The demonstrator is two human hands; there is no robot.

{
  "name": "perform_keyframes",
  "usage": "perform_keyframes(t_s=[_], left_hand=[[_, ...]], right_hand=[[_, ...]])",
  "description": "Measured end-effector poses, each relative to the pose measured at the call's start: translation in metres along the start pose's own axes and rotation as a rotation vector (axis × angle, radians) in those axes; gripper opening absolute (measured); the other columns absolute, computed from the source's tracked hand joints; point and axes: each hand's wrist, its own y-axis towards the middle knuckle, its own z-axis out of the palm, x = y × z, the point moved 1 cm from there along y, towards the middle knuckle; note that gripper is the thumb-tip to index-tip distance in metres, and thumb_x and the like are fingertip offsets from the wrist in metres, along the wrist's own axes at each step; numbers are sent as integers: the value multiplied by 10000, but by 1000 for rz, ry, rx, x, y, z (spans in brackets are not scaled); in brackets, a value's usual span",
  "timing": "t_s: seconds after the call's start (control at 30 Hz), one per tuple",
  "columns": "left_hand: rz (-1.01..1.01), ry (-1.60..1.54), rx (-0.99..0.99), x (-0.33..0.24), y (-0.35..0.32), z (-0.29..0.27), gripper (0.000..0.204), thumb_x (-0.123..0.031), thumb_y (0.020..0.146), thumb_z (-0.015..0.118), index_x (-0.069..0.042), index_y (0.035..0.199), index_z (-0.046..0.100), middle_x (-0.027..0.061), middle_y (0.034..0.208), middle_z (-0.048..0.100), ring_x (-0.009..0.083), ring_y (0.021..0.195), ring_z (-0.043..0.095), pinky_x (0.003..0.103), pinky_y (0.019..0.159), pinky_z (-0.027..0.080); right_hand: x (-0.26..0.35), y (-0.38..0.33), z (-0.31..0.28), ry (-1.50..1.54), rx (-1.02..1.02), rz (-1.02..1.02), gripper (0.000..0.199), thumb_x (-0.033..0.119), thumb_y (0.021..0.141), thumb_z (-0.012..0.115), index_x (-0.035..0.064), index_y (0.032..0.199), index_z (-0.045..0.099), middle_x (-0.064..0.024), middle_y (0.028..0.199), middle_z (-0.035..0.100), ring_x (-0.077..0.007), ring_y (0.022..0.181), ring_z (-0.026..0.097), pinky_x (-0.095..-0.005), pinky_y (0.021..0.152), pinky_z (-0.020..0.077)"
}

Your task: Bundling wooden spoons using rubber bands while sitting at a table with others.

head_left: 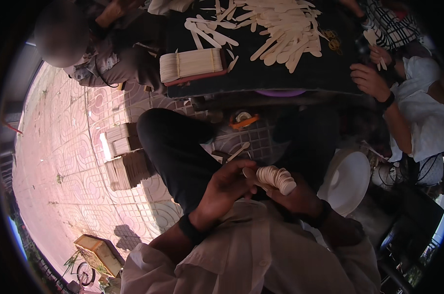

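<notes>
Close to my lap I hold a stack of flat wooden spoons (276, 178), seen end on. My right hand (294, 198) is closed around the stack from below. My left hand (228, 187) presses against its left end with the fingers curled over it. A loose pile of the same wooden spoons (280, 27) lies on the dark table (290, 73) in front of me. A banded bundle of spoons (192, 64) lies at the table's near left edge.
Tied bundles (126, 161) are stacked on the pink paving to my left. A roll of tape (243, 119) lies under the table. A white bowl (347, 181) stands at my right. One person sits at the far left (99, 54), another's hand (371, 81) works at the right.
</notes>
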Motion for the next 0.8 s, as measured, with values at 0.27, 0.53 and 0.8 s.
perform_keyframes(t_s=[0.27,0.53,0.8], left_hand=[[486,746,-174,4,5,3,420,-19,825,567,-11,1223,434,84,1076,541,135,1006,533,253,837,433],[398,752,-173,-3,12,7,440,-31,784,582,4,1203,453,186,1097,556,282,996,574,322,826,450],[377,785,-55,-26,8,13,475,57,783,532,-15,1243,439,147,1108,553,196,1029,549,282,865,430]], right_hand=[[2,12,-3,286,10,174,463,56,758,613,-12,1186,451,-100,1099,552,-185,1008,547,-296,865,433],[0,18,-9,441,68,216,504,43,755,603,-3,1224,422,-97,1110,544,-174,1009,540,-299,872,430],[17,19,-16,693,247,275,494,25,755,591,-1,1219,423,-128,1078,558,-251,966,587,-356,861,466]])
